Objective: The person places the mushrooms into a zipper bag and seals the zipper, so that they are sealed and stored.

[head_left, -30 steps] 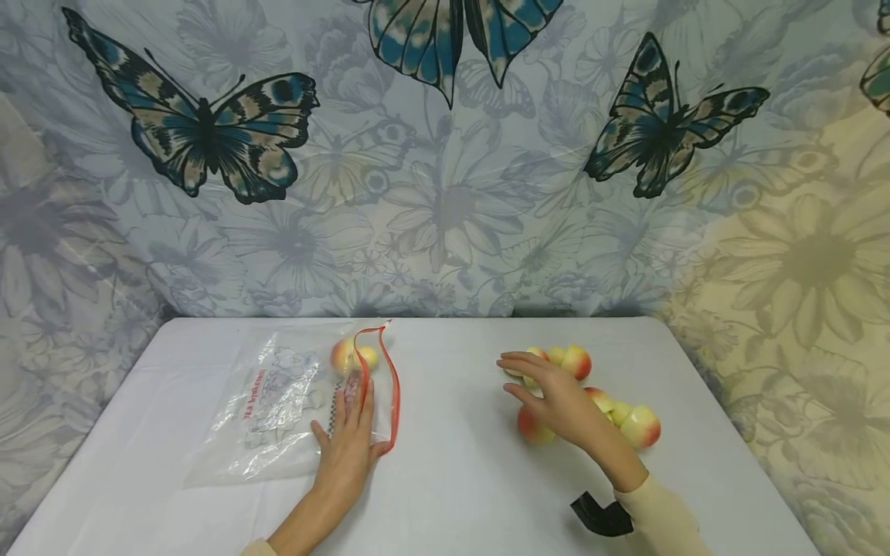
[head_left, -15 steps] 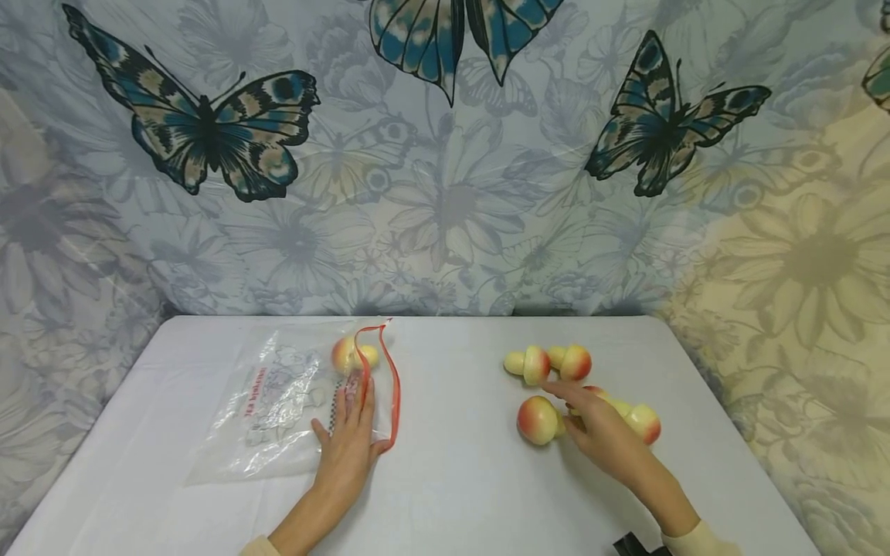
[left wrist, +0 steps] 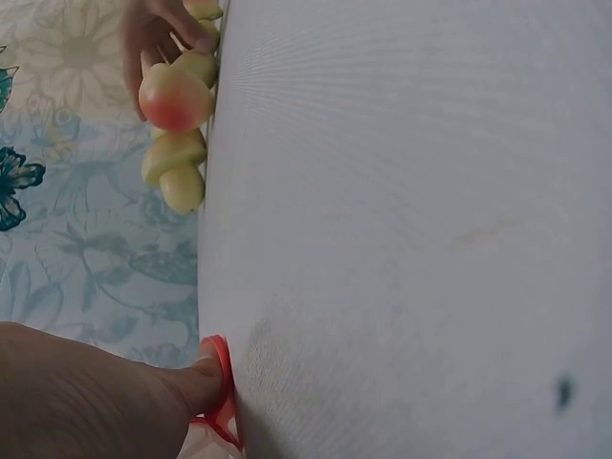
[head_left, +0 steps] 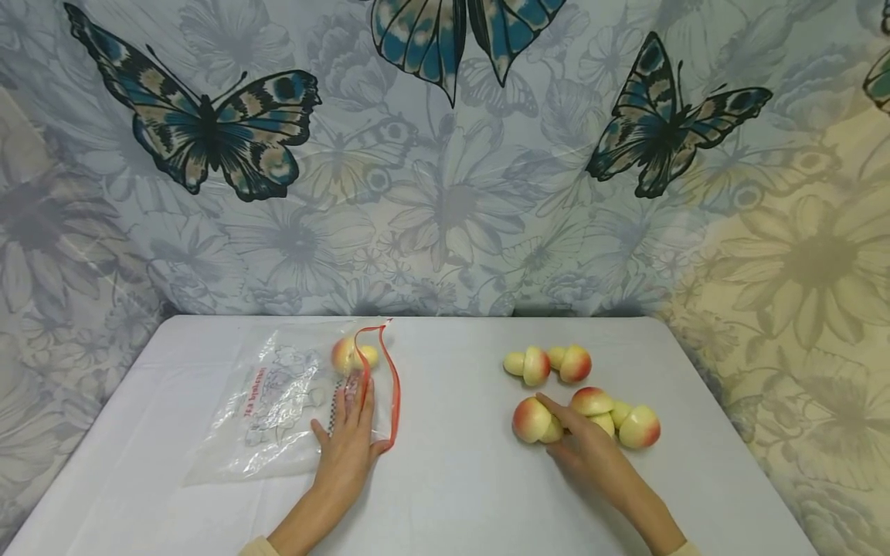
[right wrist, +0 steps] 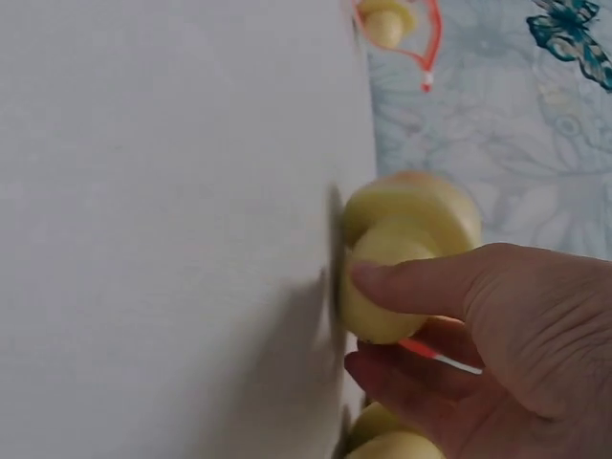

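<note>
My left hand point(head_left: 345, 452) rests flat with fingers spread on a clear plastic bag point(head_left: 278, 432) with red strips at its mouth. The left thumb lies at a red strip point(left wrist: 225, 382) in the left wrist view. A toy mushroom point(head_left: 342, 356), yellow with a red blush, lies within the bag near that mouth. On the right, my right hand point(head_left: 591, 448) grips another mushroom point(head_left: 530, 419) by its pale stem, cap facing left. In the right wrist view the thumb presses that stem point(right wrist: 378, 320), fingers curled on its other side.
Two mushrooms point(head_left: 575, 364) lie behind the right hand. Two more, a red-capped mushroom point(head_left: 591, 401) and a yellow-red mushroom point(head_left: 640, 427), lie close beside its wrist. A white cloth covers the table point(head_left: 452, 479); a butterfly-patterned backdrop point(head_left: 452, 255) hangs behind its far edge.
My right hand has drawn back from above the rear mushrooms and come down to the front left one, taking its stem; that mushroom has shifted slightly left. The left hand stays put.
</note>
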`<state>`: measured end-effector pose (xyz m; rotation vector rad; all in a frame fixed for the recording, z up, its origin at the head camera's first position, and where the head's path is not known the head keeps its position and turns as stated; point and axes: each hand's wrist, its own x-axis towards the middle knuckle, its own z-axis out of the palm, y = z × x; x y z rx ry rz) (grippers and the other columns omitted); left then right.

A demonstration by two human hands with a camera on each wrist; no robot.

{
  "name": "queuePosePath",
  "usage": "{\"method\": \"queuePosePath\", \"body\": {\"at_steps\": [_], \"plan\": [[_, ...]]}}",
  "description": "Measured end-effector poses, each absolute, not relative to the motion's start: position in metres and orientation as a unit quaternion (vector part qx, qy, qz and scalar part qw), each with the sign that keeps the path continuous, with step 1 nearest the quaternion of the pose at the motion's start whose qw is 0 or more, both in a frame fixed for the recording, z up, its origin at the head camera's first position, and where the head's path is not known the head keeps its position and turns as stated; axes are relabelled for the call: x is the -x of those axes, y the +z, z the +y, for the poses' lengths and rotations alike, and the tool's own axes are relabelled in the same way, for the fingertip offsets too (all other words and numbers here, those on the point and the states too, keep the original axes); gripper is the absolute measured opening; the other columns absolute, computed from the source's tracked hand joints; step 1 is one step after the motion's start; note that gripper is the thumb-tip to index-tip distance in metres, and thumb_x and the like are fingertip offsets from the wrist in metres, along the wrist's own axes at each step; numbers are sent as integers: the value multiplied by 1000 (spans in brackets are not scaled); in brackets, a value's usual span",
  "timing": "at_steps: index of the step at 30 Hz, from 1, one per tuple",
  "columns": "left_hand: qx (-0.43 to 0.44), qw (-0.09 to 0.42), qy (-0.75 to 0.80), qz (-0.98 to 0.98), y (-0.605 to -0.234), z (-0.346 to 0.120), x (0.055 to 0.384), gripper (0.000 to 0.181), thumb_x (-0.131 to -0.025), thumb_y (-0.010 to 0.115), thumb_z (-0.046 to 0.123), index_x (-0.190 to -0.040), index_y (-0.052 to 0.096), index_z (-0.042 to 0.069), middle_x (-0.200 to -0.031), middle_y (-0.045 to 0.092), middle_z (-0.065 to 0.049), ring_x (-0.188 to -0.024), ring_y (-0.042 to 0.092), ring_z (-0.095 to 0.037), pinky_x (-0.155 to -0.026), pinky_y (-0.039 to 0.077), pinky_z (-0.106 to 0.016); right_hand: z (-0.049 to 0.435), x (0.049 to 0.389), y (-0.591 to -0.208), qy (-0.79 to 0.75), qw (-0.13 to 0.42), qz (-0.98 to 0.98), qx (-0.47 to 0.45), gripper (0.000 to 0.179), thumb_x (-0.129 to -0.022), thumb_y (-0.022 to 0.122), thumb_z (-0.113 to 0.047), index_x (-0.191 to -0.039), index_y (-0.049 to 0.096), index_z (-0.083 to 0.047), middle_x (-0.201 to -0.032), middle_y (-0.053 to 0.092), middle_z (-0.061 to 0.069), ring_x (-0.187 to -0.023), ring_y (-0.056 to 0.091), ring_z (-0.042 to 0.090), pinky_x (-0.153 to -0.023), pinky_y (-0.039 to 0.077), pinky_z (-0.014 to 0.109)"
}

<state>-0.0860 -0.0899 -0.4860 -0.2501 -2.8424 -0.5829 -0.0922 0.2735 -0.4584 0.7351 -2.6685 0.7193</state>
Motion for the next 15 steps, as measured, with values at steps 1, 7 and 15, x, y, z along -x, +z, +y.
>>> {"method": "queuePosePath", "body": {"at_steps": [1,7,15], "plan": [[85,114,-199,-970,-486,-90,86,96,-73,79,26,-151,29,0,-157,28,-19,-140,25,-51,-87,24,-86,273,92,-460,257,136,-923,-251,86,-64,85,6,-141,50,-3,-112,70,6,-99,66,18,-79,55,29],[84,114,-201,-969,-486,-90,87,97,-74,80,26,-152,28,0,-158,27,-18,-140,25,-51,-86,23,-86,270,93,-466,332,113,-911,-216,82,-69,83,7,-141,45,4,-108,70,12,-95,68,25,-77,57,28],[86,120,-199,-969,-486,-90,87,97,-73,80,27,-152,29,0,-157,28,-20,-139,26,-51,-86,25,-86,265,96,-467,362,151,-895,-212,51,-68,83,9,-115,64,0,-111,69,8,-94,67,16,-75,58,28]]}}
